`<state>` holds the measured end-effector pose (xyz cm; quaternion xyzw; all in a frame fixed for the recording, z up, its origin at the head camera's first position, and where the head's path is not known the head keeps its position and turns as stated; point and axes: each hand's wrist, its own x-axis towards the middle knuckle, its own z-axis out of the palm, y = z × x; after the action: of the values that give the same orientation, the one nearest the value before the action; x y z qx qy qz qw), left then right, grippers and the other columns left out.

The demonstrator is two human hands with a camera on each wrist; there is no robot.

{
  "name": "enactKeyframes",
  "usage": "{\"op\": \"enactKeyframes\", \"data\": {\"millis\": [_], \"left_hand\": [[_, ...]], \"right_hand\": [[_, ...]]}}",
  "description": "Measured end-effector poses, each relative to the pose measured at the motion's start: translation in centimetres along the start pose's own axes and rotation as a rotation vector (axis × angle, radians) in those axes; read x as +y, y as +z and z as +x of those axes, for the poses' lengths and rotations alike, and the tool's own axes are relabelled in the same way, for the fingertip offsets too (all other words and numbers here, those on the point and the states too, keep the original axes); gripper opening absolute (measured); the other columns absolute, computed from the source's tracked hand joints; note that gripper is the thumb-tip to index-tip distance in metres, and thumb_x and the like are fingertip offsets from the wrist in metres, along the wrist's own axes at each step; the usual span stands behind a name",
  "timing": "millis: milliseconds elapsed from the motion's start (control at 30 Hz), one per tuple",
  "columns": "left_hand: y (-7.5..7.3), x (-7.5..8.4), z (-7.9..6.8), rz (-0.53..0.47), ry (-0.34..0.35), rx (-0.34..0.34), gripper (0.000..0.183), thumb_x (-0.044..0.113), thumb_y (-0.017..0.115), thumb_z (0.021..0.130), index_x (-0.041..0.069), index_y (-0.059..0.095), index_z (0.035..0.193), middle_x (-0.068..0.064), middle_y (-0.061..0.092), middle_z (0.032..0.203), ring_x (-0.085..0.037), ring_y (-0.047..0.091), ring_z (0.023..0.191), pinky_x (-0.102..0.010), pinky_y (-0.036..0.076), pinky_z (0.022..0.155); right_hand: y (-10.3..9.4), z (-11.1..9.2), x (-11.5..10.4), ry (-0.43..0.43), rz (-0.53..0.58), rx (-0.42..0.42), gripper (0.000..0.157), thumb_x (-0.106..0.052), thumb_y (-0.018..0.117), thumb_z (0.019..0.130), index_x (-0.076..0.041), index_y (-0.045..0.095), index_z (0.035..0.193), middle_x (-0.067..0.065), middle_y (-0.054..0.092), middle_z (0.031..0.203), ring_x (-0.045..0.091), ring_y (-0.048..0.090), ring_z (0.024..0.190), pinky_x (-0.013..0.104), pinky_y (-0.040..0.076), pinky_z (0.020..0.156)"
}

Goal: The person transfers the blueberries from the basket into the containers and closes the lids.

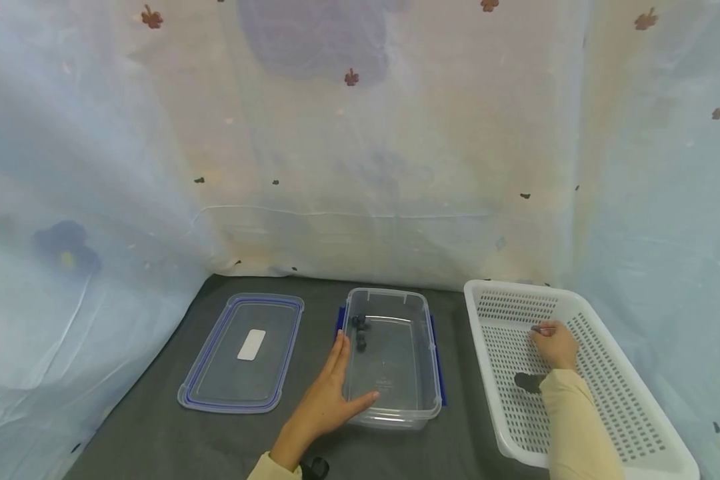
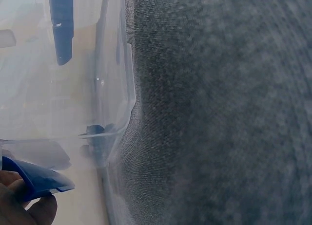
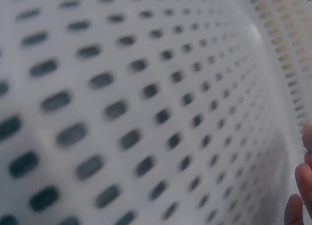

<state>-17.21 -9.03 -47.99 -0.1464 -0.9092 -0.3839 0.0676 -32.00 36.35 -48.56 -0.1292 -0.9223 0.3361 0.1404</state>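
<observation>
My left hand [image 1: 321, 403] is at the left side of a clear plastic container [image 1: 390, 400], fingers straight along its wall and thumb over the front rim. In the left wrist view, fingertips [image 2: 44, 210] touch the container's blue side latch [image 2: 36, 178]. Several small, round, dark-blue berries [image 1: 361, 343] that look like blueberries lie inside by the left wall. Over the white perforated basket [image 1: 483, 360], my right hand [image 1: 555, 345] pinches a small dark berry [image 1: 536, 329]. Only some fingertips [image 3: 304, 181] show in the right wrist view; the berry is hardly visible there.
A clear lid [image 1: 225, 380] with a blue seal and a white label [image 1: 251, 345] lies left of the container. Dark grey cloth [image 1: 156, 433] covers the table. Patterned sheeting [image 1: 384, 167] hangs behind and at both sides. A dark wrist device [image 1: 528, 382] sits beside the right sleeve.
</observation>
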Motion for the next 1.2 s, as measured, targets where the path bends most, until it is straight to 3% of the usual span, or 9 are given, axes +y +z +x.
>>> {"op": "enactKeyframes", "data": {"millis": [167,333,500,633,833,1000,1200], "left_hand": [[0.0,0.0,0.0,0.007,0.005,-0.002,0.108,0.067,0.062,0.082,0.008,0.009,0.156,-0.008,0.001,0.162,-0.035,0.024,0.140,-0.056,0.039,0.100],[-0.1,0.0,0.1,-0.001,0.004,-0.006,0.109,0.067,0.063,0.082,0.006,0.009,0.156,-0.009,0.001,0.162,-0.034,0.021,0.141,-0.056,0.036,0.103],[-0.2,0.0,0.1,0.014,0.012,-0.005,0.109,0.067,0.062,0.081,0.004,0.012,0.155,-0.009,0.003,0.162,-0.034,0.022,0.141,-0.056,0.036,0.103],[-0.1,-0.2,0.1,0.026,0.029,0.007,0.109,0.067,0.062,0.081,0.005,0.013,0.155,-0.009,0.005,0.162,-0.033,0.021,0.141,-0.055,0.035,0.103],[0.0,-0.4,0.1,0.060,0.095,0.058,0.107,0.065,0.064,0.081,0.001,0.019,0.154,-0.014,0.012,0.160,-0.035,0.014,0.144,-0.056,0.029,0.107],[0.1,-0.4,0.3,0.068,0.122,0.068,0.106,0.065,0.064,0.082,0.001,0.019,0.154,-0.014,0.012,0.160,-0.036,0.014,0.144,-0.059,0.027,0.107],[0.1,-0.2,0.3,0.060,0.107,0.038,0.106,0.065,0.062,0.083,0.003,0.014,0.155,-0.014,0.009,0.161,-0.036,0.011,0.144,-0.058,0.025,0.108]], "right_hand": [[-0.5,0.3,-0.9,0.009,0.080,0.054,0.033,-0.014,0.061,0.091,0.012,0.053,0.109,0.032,0.058,0.103,0.045,0.054,0.096,0.055,0.039,0.087],[-1.8,0.4,-2.8,0.074,0.145,0.088,0.036,-0.017,0.061,0.093,0.011,0.054,0.114,0.028,0.058,0.106,0.040,0.054,0.097,0.046,0.042,0.082],[-2.7,0.8,-4.3,0.106,0.197,0.138,0.038,-0.022,0.061,0.094,0.007,0.057,0.118,0.019,0.059,0.105,0.025,0.054,0.088,0.031,0.043,0.069],[-3.2,0.7,-6.1,0.077,0.270,0.153,0.039,-0.026,0.062,0.094,0.003,0.057,0.120,0.010,0.057,0.103,0.012,0.051,0.081,0.027,0.043,0.061],[-3.5,-0.4,-9.6,-0.003,0.352,0.069,0.048,-0.034,0.059,0.096,0.002,0.053,0.128,0.014,0.055,0.118,0.013,0.052,0.093,0.025,0.044,0.070],[-2.9,-1.2,-12.4,-0.095,0.442,0.006,0.044,-0.029,0.061,0.097,0.003,0.055,0.126,0.008,0.056,0.113,0.007,0.051,0.091,0.022,0.044,0.073],[-1.7,-2.6,-16.0,-0.193,0.556,-0.129,0.044,-0.028,0.063,0.096,0.003,0.053,0.126,0.009,0.056,0.115,0.013,0.052,0.099,0.033,0.044,0.083]]}}
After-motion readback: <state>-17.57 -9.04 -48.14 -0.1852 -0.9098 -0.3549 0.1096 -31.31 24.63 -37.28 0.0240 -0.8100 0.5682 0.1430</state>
